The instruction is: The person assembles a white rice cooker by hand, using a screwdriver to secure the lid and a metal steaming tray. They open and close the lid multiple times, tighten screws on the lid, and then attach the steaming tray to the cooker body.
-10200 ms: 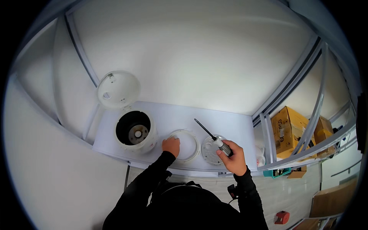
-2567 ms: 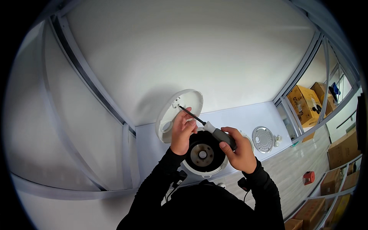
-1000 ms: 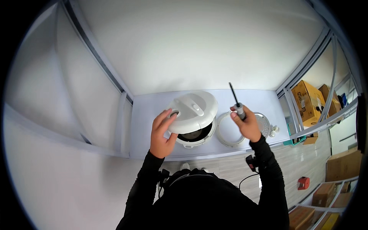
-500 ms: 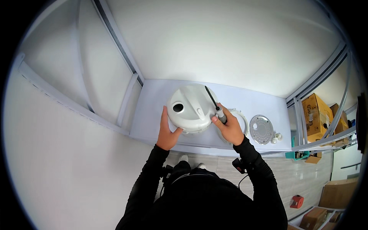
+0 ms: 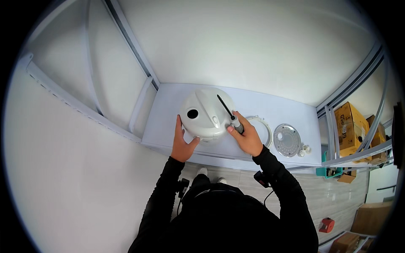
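A white domed lid (image 5: pixel 201 101), like a rice cooker's, sits over the left half of the table, with a round black opening on its left and a raised ridge down the middle. My left hand (image 5: pixel 183 145) grips its front left rim, fingers along the side and thumb at the front edge. My right hand (image 5: pixel 249 140) is closed around the grey handle of a screwdriver (image 5: pixel 237 125) and rests against the lid's right side. The screwdriver's black shaft points up and left across the dome. Whatever lies under the lid is hidden.
On the white table (image 5: pixel 168 95), to the right, lie a white ring (image 5: pixel 269 131), a perforated grey disc (image 5: pixel 288 141) and small white parts (image 5: pixel 304 150). Grey frame posts stand at both sides. Beyond the right end are cardboard boxes (image 5: pixel 349 126) and a teal basket (image 5: pixel 327 173).
The lid and both hands have shifted slightly left and farther away. The screwdriver tip has moved left with them, and more of the white ring shows.
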{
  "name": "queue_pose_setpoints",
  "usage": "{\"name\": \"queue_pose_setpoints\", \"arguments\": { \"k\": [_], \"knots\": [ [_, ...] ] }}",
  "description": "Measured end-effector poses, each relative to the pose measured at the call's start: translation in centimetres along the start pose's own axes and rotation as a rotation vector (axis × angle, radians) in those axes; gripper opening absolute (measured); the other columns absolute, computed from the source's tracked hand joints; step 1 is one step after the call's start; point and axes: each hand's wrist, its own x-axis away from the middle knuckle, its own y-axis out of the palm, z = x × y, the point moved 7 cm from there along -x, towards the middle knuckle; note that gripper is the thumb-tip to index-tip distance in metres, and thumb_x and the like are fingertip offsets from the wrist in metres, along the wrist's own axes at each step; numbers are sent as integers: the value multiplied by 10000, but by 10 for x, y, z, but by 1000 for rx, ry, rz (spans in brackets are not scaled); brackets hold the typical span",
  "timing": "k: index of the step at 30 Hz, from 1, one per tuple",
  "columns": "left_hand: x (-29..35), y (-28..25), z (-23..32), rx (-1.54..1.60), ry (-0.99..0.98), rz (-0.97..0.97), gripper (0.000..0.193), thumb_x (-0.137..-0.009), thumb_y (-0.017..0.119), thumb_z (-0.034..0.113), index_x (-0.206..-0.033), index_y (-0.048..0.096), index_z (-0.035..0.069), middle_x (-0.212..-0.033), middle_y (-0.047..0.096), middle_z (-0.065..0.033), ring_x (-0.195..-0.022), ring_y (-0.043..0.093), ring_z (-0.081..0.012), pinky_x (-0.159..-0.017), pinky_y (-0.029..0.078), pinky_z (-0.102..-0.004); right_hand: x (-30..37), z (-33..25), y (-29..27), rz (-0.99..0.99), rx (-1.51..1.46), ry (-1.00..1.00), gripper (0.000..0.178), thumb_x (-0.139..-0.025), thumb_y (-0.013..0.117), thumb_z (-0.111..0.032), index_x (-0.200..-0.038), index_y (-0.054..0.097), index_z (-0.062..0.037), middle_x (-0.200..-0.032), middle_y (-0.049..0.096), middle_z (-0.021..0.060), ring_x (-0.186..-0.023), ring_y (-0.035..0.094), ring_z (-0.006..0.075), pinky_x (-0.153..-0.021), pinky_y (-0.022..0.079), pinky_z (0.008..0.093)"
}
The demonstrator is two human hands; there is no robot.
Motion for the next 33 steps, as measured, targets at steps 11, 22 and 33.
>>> {"name": "queue_pose_setpoints", "arguments": {
  "k": [11, 22, 33],
  "knots": [
    [-3, -5, 3, -54, -10, 9, 1139, -796, 828, 160, -1645, 83, 16, -1662, 238, -205, -1536, 270, -352, -1201, 296, -563, -3, 2, -1, 0, -27, 25, 646, -972, 728, -370, -1467, 523, -10, -1495, 517, 291, -1472, 433, 385, -1153, 402, 422],
    [-39, -34, 39, -135, 193, 83, 1037, -750, 873, 192, -1596, 293, 39, -1591, 333, -193, -1464, 378, -330, -1165, 367, -504, -11, -27, -12, 102, -198, -23, 580, -978, 740, -285, -1456, 537, -26, -1528, 507, 257, -1435, 487, 331, -1148, 394, 387],
    [-152, -75, 44, 26, 91, 180, 488, -966, 693, 140, -1413, 548, 8, -1316, 645, -139, -1114, 661, -227, -915, 536, -339, -10, -62, -24, 184, 16, -23, 373, -963, 753, -256, -1221, 636, -14, -1119, 679, 130, -1009, 643, 238, -907, 502, 350]
  ]
}}
